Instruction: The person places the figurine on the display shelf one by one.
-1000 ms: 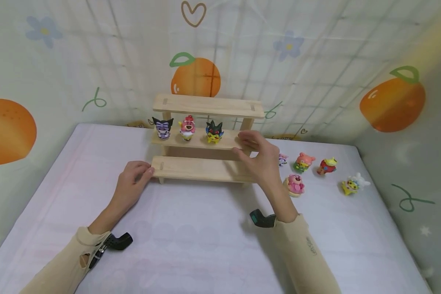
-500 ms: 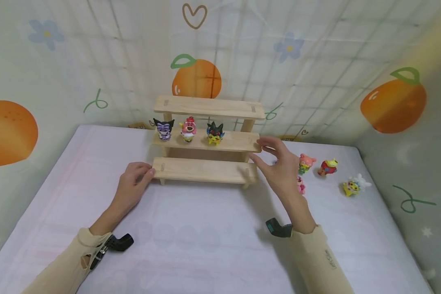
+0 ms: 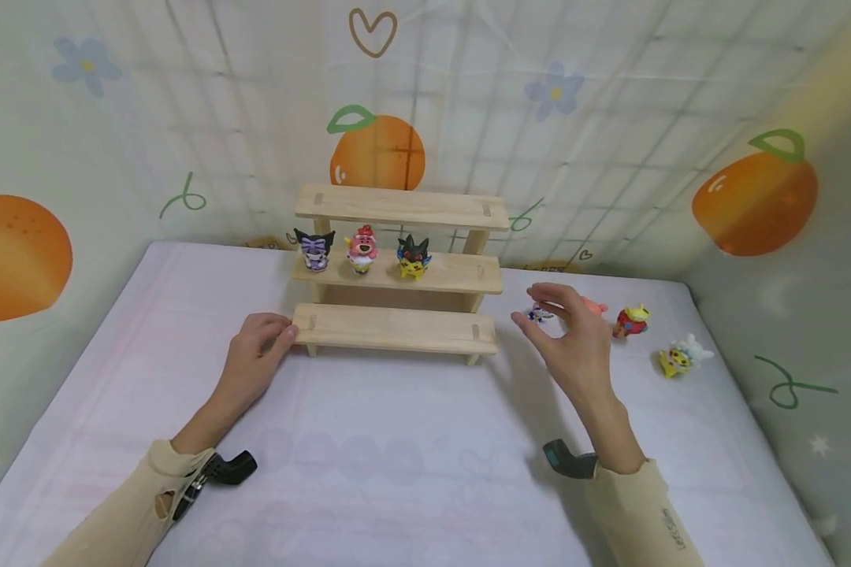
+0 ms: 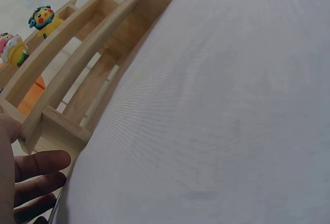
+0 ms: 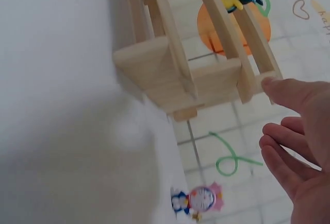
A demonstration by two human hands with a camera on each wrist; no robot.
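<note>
The left hand [image 3: 255, 358] rests on the white worktop [image 3: 397, 457] with its fingers [image 4: 38, 163] straight, the tips touching the left end of the lowest tier of the wooden stepped shelf [image 3: 395, 327]. The right hand [image 3: 574, 346] hovers above the worktop, just off the right end of the shelf; its fingers [image 5: 289, 152] are released, loosely spread and grasping nothing. A small blue-and-white figure [image 5: 198, 201] lies on the worktop just beyond the fingertips. A red figure [image 3: 631, 321] and a yellow-and-white figure [image 3: 681, 356] lie nearer the right edge. The shelf stands at the far edge; its middle tier carries a purple figure [image 3: 315, 250], a pink figure [image 3: 361, 248] and a yellow-and-black figure [image 3: 414, 257]
</note>
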